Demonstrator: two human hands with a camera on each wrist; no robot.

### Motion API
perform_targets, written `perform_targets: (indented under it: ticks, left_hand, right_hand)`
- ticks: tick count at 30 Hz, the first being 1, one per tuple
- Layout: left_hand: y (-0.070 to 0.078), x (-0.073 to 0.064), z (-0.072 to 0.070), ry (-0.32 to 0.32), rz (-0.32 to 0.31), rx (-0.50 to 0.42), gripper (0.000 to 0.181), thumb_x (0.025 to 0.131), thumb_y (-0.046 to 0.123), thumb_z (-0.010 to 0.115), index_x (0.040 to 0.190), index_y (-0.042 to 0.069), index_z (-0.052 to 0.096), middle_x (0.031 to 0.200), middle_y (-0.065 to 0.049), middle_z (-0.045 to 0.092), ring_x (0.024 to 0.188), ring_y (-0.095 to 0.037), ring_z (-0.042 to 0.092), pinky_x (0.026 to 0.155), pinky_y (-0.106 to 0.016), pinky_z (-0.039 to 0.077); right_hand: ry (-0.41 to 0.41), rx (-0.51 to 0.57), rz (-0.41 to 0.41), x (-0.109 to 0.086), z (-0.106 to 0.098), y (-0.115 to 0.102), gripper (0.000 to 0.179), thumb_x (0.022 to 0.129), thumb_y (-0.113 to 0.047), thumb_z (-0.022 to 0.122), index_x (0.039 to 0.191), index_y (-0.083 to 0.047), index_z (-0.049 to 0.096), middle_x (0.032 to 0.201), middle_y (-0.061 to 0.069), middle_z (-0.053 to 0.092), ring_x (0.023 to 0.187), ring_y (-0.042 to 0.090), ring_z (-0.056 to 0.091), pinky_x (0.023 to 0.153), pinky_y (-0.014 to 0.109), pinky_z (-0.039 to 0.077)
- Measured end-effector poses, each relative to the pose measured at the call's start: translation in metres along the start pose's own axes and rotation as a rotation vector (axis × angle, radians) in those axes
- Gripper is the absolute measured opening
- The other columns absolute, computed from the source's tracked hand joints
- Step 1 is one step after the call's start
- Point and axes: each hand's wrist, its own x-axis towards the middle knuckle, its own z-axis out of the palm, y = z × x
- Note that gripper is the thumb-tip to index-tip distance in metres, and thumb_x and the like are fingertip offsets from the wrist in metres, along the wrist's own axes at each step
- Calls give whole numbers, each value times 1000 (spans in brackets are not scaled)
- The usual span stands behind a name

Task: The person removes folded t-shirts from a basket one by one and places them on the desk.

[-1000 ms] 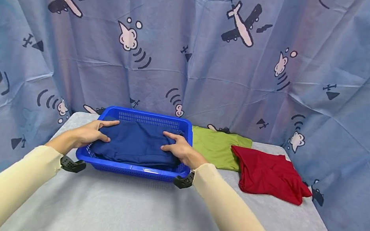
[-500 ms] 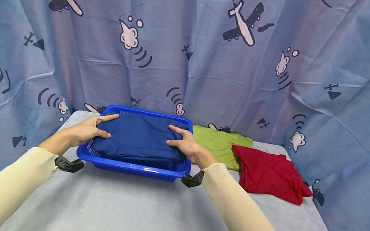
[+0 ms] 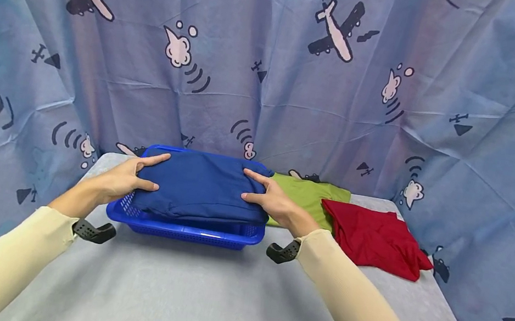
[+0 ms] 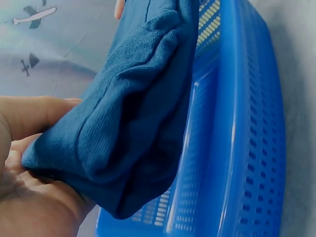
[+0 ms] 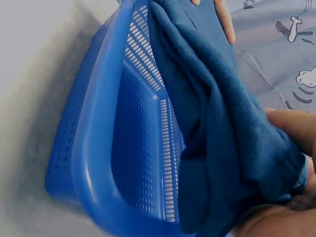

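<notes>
A folded dark blue garment (image 3: pixel 203 186) is held up over the blue plastic basket (image 3: pixel 186 235), level from side to side. My left hand (image 3: pixel 121 180) grips its left end, thumb and forefinger on top and the other fingers hidden beneath. At the right end my right hand (image 3: pixel 276 203) holds it the same way. Loose layers of the garment (image 4: pixel 143 94) hang between the fingers in the left wrist view. The right wrist view shows its folds (image 5: pixel 222 123) above the bare perforated floor of the basket (image 5: pixel 136 133).
Right of the basket lies a folded green cloth (image 3: pixel 307 195), partly under a folded red cloth (image 3: pixel 378 239). All stand on a pale grey table (image 3: pixel 177 293). A blue curtain (image 3: pixel 231 68) printed with aeroplanes hangs behind and at both sides.
Both hands have raised the blue garment out of the basket. It now covers the back rim in the head view and has shifted slightly right. The basket and other cloths stay put.
</notes>
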Motion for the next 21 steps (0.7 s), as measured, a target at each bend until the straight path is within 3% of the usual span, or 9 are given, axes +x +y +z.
perform_targets:
  ticks: [4,13,21]
  left_hand:
    - [4,2,9,-27,23,10,89,93,-2,63,164,19,14,166,-22,25,150,-38,29,95,-21,54]
    - [13,7,26,-5,66,16,89,91,-4,64,164,19,18,163,-21,31,149,-36,33,96,-17,51]
    - [20,11,42,9,99,43,88,92,-5,64,163,20,19,166,-18,28,151,-38,32,97,-15,48]
  right_hand:
    - [-22,16,19,-9,-11,0,70,98,-8,63,159,-29,34,169,12,17,146,35,38,116,54,40]
    - [-32,32,4,-26,-30,0,72,99,-8,63,160,-31,32,170,11,14,152,35,31,117,54,39]
    - [19,-8,10,-41,-45,2,72,97,-10,67,158,-34,36,171,8,8,153,36,29,118,54,38]
